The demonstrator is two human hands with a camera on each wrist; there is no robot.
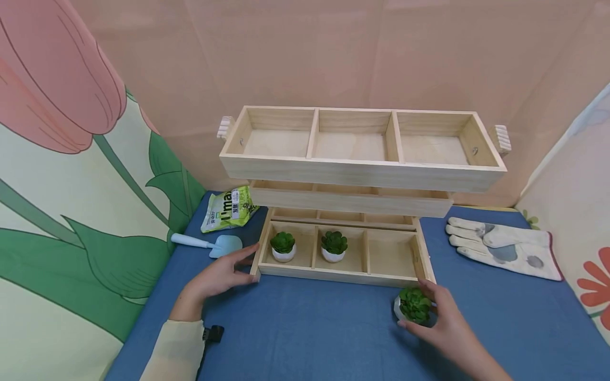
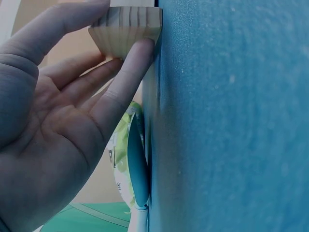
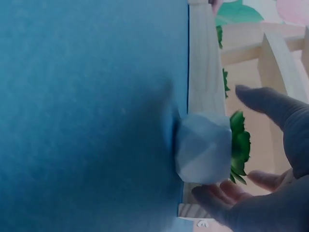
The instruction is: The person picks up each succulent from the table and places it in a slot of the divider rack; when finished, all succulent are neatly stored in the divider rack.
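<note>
In the head view, my left hand [image 1: 216,278] grips the front left corner of a tiered wooden planter rack [image 1: 333,274]. Its thumb [image 2: 63,21] and fingers lie about the wooden end in the left wrist view. A potted succulent [image 1: 414,305] stands on the blue table in front of the rack's right end. Around that pot my right hand [image 1: 445,320] is spread; in the right wrist view its thumb is apart from the white faceted pot [image 3: 205,149], with fingers beside it. Another succulent [image 1: 283,243] sits in the lowest tier's left compartment, and one more succulent [image 1: 334,244] in its middle.
Left of the rack lie a light blue trowel [image 1: 224,246] and a green-white bag [image 1: 231,210]. White stained gloves [image 1: 505,246] rest on the right side of the table. The upper tier [image 1: 362,172] overhangs the lower ones. Printed cloth walls surround the table.
</note>
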